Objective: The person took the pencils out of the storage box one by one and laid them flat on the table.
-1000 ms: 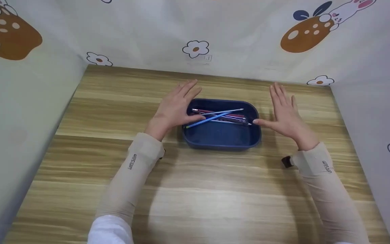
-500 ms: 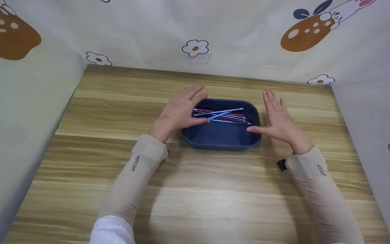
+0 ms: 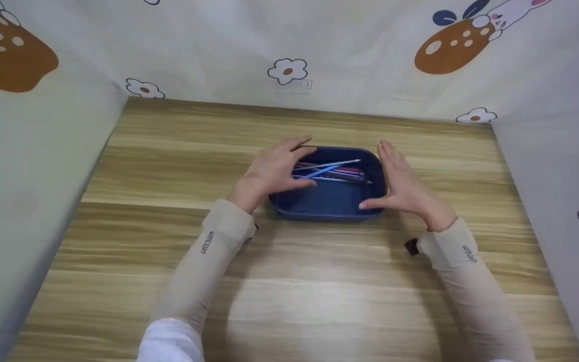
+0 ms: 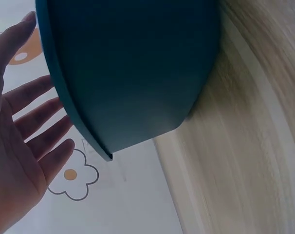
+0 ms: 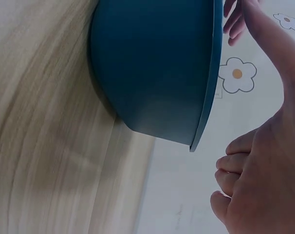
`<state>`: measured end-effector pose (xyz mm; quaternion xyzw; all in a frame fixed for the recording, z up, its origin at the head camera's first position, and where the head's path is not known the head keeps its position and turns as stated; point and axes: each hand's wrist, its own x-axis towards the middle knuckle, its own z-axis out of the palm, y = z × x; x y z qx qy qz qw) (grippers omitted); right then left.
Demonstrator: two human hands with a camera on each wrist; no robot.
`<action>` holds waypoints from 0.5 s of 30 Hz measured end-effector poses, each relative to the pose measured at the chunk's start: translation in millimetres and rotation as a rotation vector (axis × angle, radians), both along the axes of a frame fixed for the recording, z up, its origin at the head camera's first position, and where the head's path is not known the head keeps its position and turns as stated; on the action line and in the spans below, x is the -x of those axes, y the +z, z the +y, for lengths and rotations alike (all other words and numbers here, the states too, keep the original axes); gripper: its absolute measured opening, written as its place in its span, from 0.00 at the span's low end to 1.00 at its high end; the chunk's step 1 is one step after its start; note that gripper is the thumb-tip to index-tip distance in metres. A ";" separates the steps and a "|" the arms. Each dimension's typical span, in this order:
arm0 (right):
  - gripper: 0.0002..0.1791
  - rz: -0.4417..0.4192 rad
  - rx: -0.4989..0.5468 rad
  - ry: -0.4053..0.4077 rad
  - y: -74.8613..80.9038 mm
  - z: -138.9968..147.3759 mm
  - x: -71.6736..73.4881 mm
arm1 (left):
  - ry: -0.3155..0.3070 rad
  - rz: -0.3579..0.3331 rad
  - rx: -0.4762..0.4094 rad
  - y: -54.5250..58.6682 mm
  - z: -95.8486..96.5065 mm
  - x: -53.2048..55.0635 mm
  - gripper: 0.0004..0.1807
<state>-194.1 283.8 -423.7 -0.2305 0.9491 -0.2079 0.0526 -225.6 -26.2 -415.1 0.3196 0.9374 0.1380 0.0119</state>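
A dark blue rectangular plastic bin (image 3: 324, 203) sits on the table with several pencils (image 3: 342, 173) lying in its far half, a light blue one (image 3: 322, 172) across the top. My left hand (image 3: 275, 168) hovers over the bin's left end, fingers loosely spread, thumb over the inside, hiding the pencils' left ends. At the right end, my right hand (image 3: 405, 188) has its fingers straight along the outside and its thumb reaching over the rim. In the left wrist view, the fingers of the hand (image 4: 16, 156) show beside the rim. The right wrist view shows the bin's outer wall (image 5: 152, 73) near that thumb.
The bin stands on a wood-grain table (image 3: 169, 166). Pale cloth walls (image 3: 360, 60) printed with flowers and rabbits enclose its back and sides. Both forearms wear light sleeves, with a small dark wrist camera (image 3: 412, 247) at the right cuff.
Both hands have moved inward and slightly toward the body, closing in on the bin's two ends. The bin and pencils have stayed in place.
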 end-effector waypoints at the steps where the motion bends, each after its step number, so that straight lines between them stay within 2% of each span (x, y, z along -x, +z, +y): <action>1: 0.76 -0.006 -0.001 0.001 -0.2 -0.8 -0.3 | 0.000 -0.006 -0.004 -0.3 1.0 0.0 0.43; 10: 0.76 -0.036 -0.010 0.042 -3.8 -5.5 0.7 | -0.012 -0.074 -0.024 -3.9 7.1 3.6 0.41; 15: 0.75 -0.061 -0.003 0.045 -4.6 -6.9 0.7 | -0.011 -0.135 -0.046 -6.7 9.2 6.2 0.40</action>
